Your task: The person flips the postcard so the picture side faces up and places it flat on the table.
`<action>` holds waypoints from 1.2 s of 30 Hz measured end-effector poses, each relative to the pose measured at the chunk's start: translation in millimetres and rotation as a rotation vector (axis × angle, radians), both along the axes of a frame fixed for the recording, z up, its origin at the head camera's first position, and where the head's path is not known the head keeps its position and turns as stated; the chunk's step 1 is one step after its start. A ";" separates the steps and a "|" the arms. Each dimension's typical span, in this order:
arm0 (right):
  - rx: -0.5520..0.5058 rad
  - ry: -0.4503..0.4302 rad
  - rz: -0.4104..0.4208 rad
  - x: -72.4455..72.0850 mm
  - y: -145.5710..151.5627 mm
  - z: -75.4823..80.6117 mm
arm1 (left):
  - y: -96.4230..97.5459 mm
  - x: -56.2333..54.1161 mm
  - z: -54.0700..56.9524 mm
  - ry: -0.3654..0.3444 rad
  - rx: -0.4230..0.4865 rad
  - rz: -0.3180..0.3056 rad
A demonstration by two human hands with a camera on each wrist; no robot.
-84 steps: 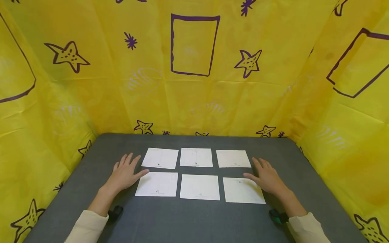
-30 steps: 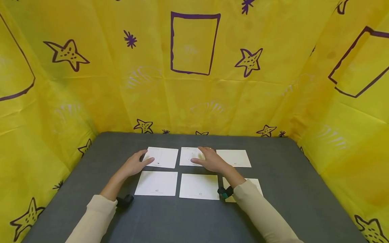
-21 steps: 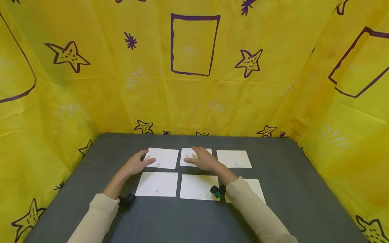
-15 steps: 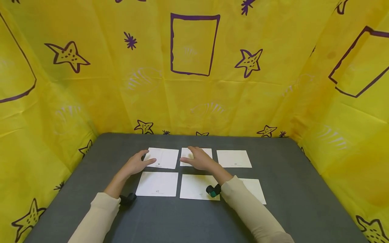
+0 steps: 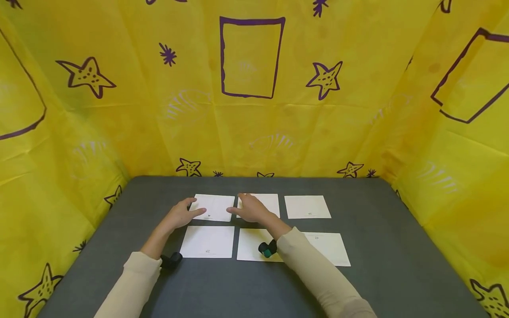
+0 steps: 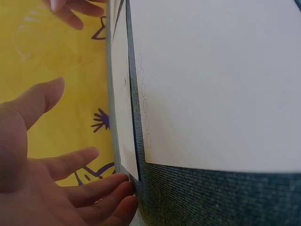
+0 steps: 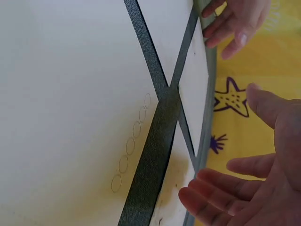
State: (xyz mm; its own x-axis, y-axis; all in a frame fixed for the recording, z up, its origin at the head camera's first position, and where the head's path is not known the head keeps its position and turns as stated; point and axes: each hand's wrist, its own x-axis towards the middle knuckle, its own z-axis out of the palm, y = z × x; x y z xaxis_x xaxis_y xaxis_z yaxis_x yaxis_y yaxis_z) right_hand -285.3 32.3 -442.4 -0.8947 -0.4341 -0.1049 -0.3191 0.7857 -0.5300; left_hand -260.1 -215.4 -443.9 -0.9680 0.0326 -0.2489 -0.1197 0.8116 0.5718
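White postcards lie flat in two rows of three. At the left edge of the back-left postcard (image 5: 214,205) is my left hand (image 5: 180,215), thumb over its lower corner, fingers spread. My right hand (image 5: 252,209) is over the left part of the back-middle postcard (image 5: 270,202), its thumb and fingertips reaching that postcard's gap with the back-left one. Both hands have relaxed fingers and nothing pinched between them. In the left wrist view, the front-left postcard (image 6: 221,84) shows a row of small ovals. The right wrist view has similar ovals on the front-middle postcard (image 7: 70,94).
A grey cloth-covered table (image 5: 222,287) bears the postcards. The front-right postcard (image 5: 330,249) is partly under the right sleeve; the back-right postcard (image 5: 308,206) lies beside the middle one. A yellow curtain (image 5: 254,132) with starfish drawings encloses the back and sides.
Both hands have come in from the outer sides to the back row. The right hand has kept sliding left over the back-middle postcard; the left has barely shifted lately. The postcards lie where they were.
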 end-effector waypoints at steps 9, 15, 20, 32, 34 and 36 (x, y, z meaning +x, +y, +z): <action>0.094 0.083 0.009 -2.3 -21.5 -2.8 | 0.9 -2.1 2.4 -0.007 -0.010 0.022; 0.157 0.127 0.018 -1.8 -33.4 -7.9 | 0.6 -3.1 1.4 0.004 -0.029 0.017; 0.180 0.126 -0.010 0.0 -39.6 -12.0 | 1.4 -3.0 -0.4 0.010 -0.038 0.014; -0.059 0.069 -0.128 -1.1 -35.9 -11.7 | -1.0 -3.2 -1.8 0.019 0.052 0.068; -0.115 0.052 -0.143 -2.0 -33.9 -11.6 | -1.8 -3.6 -2.3 0.020 0.058 0.075; -0.162 0.033 -0.160 -2.9 -32.6 -11.8 | -2.4 -3.7 -2.2 0.020 0.063 0.076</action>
State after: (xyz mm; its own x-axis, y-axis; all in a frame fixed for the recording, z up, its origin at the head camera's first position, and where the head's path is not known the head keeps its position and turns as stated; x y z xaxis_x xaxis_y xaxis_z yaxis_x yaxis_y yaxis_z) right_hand -288.1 -0.2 -454.3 -0.9552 -0.2955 -0.0152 -0.2166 0.7332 -0.6446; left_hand -263.8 -217.8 -446.1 -0.9730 -0.0261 -0.2294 -0.1676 0.7632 0.6240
